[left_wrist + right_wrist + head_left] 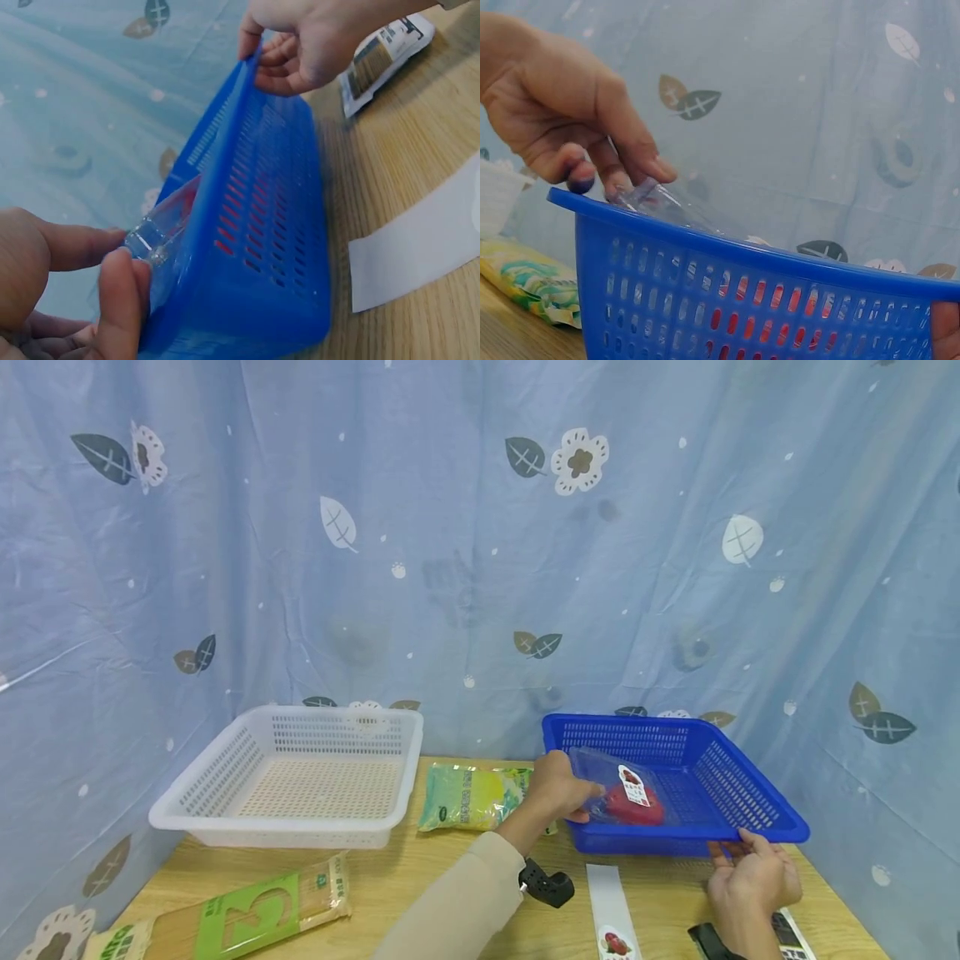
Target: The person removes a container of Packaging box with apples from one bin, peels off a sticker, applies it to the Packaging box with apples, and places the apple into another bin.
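Observation:
Inside the blue basket (750, 832) lies a clear plastic bag with red contents (634, 808) and a white label. My left hand (558, 789) is at the basket's near left corner, its thumb and fingers pinching the bag's clear edge (154, 236). At the near right, my right hand (753, 877) grips the basket's rim, thumb on top and fingers beneath. The right wrist view shows the red contents through the basket's slots (780, 311); only a little of the right hand shows there.
A white basket (292, 831) stands at the left. Between the baskets lies a green-yellow packet (468, 797). A noodle packet (247, 914) is at the front left. A white strip with a red fruit picture (611, 902) lies before the blue basket; a black-and-white packet (791, 935) is partly behind the right wrist.

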Demonstrator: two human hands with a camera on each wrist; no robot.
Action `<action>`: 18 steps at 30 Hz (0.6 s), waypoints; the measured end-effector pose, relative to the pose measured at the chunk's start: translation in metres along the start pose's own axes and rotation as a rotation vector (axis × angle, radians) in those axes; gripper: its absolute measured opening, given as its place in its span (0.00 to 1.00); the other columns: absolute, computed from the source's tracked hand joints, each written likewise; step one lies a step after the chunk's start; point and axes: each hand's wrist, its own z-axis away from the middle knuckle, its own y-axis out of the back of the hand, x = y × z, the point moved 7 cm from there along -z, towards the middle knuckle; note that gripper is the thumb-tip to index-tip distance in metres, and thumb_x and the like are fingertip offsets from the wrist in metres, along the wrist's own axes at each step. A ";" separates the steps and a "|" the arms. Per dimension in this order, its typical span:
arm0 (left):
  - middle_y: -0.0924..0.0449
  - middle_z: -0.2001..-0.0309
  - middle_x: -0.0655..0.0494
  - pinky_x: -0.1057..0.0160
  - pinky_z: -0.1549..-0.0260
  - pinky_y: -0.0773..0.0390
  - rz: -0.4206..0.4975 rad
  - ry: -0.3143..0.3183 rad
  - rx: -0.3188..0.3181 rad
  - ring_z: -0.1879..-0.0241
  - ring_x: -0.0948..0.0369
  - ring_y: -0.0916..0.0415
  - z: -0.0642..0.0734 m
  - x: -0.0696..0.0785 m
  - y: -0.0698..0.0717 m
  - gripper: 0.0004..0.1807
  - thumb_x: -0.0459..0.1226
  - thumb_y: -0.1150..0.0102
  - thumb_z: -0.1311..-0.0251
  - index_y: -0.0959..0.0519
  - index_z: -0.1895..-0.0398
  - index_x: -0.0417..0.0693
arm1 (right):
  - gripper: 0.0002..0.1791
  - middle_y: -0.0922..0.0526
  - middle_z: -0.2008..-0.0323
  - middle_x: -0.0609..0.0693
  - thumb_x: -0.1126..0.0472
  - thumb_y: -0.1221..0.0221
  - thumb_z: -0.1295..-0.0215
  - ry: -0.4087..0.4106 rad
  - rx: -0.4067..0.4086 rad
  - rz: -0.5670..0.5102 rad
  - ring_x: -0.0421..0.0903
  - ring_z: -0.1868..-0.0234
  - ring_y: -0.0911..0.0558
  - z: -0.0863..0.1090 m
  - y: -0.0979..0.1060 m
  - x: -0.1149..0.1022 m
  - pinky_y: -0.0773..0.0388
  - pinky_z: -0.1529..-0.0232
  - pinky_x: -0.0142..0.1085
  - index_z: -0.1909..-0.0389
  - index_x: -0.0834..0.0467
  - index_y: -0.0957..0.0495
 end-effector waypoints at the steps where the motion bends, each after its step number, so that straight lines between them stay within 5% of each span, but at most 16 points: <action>1: 0.21 0.74 0.46 0.67 0.87 0.20 -0.009 -0.011 0.007 0.91 0.59 0.22 0.001 -0.001 0.001 0.19 0.37 0.21 0.49 0.21 0.61 0.35 | 0.16 0.27 0.85 0.53 0.75 0.44 0.32 0.000 0.000 0.002 0.49 0.87 0.27 0.000 0.000 0.001 0.21 0.83 0.42 0.78 0.60 0.34; 6: 0.19 0.74 0.50 0.66 0.83 0.19 -0.017 -0.056 0.029 0.90 0.61 0.23 0.009 -0.007 0.009 0.29 0.36 0.24 0.46 0.24 0.43 0.34 | 0.15 0.26 0.85 0.53 0.75 0.45 0.32 -0.007 -0.010 -0.016 0.49 0.87 0.26 0.000 0.000 0.002 0.22 0.84 0.42 0.78 0.61 0.33; 11: 0.22 0.79 0.53 0.61 0.82 0.16 0.014 -0.060 0.004 0.88 0.57 0.22 0.014 -0.017 0.014 0.24 0.36 0.26 0.44 0.23 0.46 0.41 | 0.14 0.25 0.84 0.53 0.75 0.44 0.33 -0.014 -0.011 -0.015 0.49 0.87 0.26 0.001 0.001 0.003 0.22 0.84 0.42 0.77 0.61 0.32; 18: 0.22 0.82 0.52 0.57 0.84 0.16 0.130 -0.097 -0.110 0.89 0.56 0.23 0.026 -0.031 0.023 0.14 0.32 0.33 0.39 0.22 0.51 0.45 | 0.08 0.25 0.78 0.51 0.72 0.44 0.30 -0.111 -0.008 0.020 0.49 0.82 0.26 0.003 0.000 0.001 0.19 0.80 0.42 0.65 0.58 0.31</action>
